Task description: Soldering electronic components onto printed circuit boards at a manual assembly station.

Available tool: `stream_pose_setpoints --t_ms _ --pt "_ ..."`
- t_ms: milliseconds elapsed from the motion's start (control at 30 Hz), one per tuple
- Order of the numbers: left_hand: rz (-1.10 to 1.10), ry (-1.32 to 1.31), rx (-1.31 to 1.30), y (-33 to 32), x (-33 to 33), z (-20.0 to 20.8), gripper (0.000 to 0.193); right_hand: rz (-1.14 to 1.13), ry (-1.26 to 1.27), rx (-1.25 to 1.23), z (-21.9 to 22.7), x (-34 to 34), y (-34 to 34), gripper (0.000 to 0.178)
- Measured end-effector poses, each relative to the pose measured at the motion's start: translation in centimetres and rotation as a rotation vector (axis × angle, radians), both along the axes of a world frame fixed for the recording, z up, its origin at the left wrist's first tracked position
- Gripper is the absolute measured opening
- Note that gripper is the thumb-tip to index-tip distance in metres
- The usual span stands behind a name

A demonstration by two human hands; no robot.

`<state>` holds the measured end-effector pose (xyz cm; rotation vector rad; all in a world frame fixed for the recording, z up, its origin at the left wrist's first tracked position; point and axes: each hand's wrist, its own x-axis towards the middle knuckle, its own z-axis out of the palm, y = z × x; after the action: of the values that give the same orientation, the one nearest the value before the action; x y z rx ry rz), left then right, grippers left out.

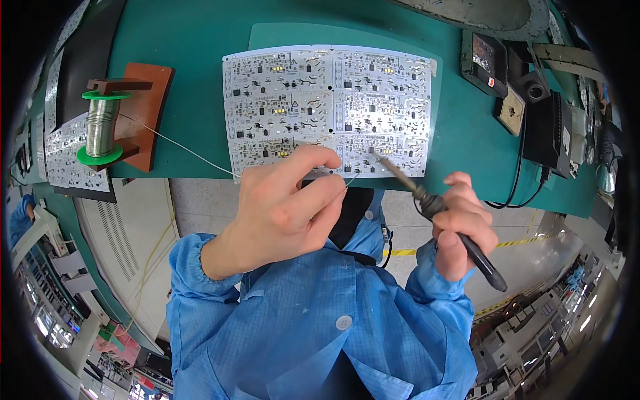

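Observation:
A white panel of circuit boards, dotted with small components, lies on the green mat at the table's near edge. Over its lower left part is my left hand, fingers bent and closed on thin solder wire. A short end of the wire sticks out past the fingertips above the panel. My right hand grips a soldering iron by its dark handle, off the panel's lower right corner. The iron's metal tip points up and left, over the lower right board; whether it touches is hard to tell.
A spool of solder with green flanges sits on a reddish-brown stand at left. More circuit panels lie beyond it. At right are a dark tray-like box, an iron holder and a black box with cables.

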<state>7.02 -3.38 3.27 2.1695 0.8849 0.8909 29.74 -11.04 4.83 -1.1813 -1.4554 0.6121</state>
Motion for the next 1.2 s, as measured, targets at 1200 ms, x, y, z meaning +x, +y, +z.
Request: stream_pose_setpoints --t_ms 1200 --pt "0.038 -0.016 0.099 1.1 0.0 -0.1 0.017 0.067 0.111 -0.015 0.6 0.6 1.5 0.018"
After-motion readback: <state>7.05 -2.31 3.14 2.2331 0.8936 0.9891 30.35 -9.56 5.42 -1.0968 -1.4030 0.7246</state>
